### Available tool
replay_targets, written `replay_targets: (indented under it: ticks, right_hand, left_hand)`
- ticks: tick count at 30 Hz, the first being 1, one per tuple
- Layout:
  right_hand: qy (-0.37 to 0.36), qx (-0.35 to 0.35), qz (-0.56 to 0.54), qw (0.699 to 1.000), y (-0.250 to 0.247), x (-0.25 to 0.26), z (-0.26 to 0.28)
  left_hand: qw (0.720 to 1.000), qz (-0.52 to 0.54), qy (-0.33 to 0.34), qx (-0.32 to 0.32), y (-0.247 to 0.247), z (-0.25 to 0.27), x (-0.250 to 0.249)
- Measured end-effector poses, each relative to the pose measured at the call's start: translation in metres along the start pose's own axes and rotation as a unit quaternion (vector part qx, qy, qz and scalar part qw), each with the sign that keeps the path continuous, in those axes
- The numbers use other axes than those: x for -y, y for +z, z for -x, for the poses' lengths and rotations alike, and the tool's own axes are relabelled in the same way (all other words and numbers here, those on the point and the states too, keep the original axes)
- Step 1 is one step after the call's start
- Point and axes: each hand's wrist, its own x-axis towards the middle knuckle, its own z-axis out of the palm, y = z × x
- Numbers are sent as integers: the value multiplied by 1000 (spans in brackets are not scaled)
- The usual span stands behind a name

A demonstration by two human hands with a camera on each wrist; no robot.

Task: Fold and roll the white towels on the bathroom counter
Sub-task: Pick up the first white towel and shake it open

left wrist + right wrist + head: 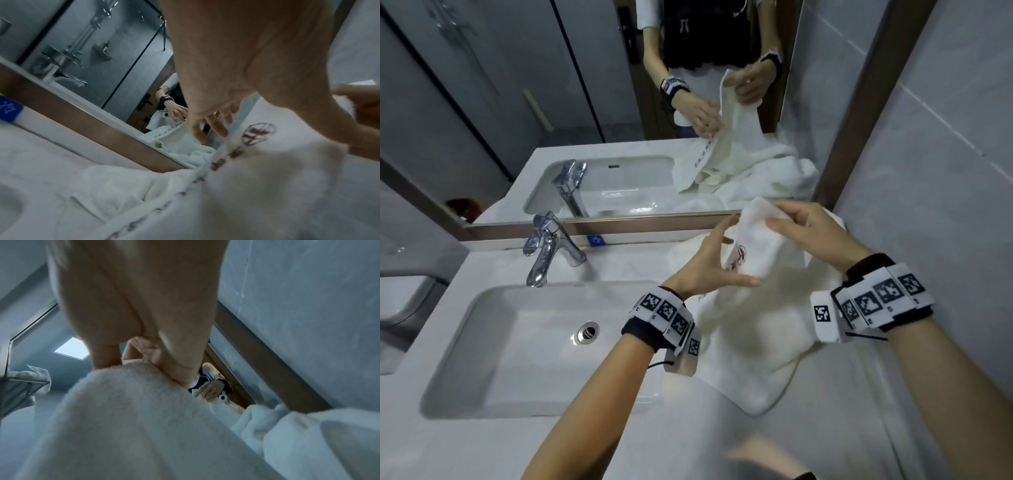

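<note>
Beside a white rectangular sink (pixel 493 346) sunk into a pale marble-patterned bathroom counter (pixel 722 442), white towels lie in a loose heap to the sink's right, against a grey tiled wall (pixel 945 144). Behind the sink stands a chrome tap (pixel 544 250), and behind that a wide mirror (pixel 482 85) reflects a glass shower screen, the heap and the person's two arms. A white hand towel (pixel 753 246) with a red printed logo is lifted above the heap, its lower part trailing down onto the other towels (pixel 750 359). The right hand (pixel 815 233), to the right of the sink, pinches the hand towel's upper edge between thumb and curled fingers. The left hand (pixel 709 263), nearer the sink, is spread wide, fingers straight, thumb reaching under the logo side of the cloth, touching it rather than gripping. Both wrists wear black bands with white square-patterned marker tags.
</note>
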Motion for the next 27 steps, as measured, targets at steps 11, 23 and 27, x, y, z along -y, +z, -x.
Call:
replay_targets:
  ticks: [11,23,27]
  right_hand:
    - [-9,-250,6,968,-59,3,14]
    - [72,-334,79,937,-49,-45,15]
    - [70,-302,84,947,-18,-53,10]
  left_hand:
    - [993,9,-119,12,-10,17,68]
    - [920,78,-186,-336,-30,45,75]
    - [920,162,-158,-321,-39,34,45]
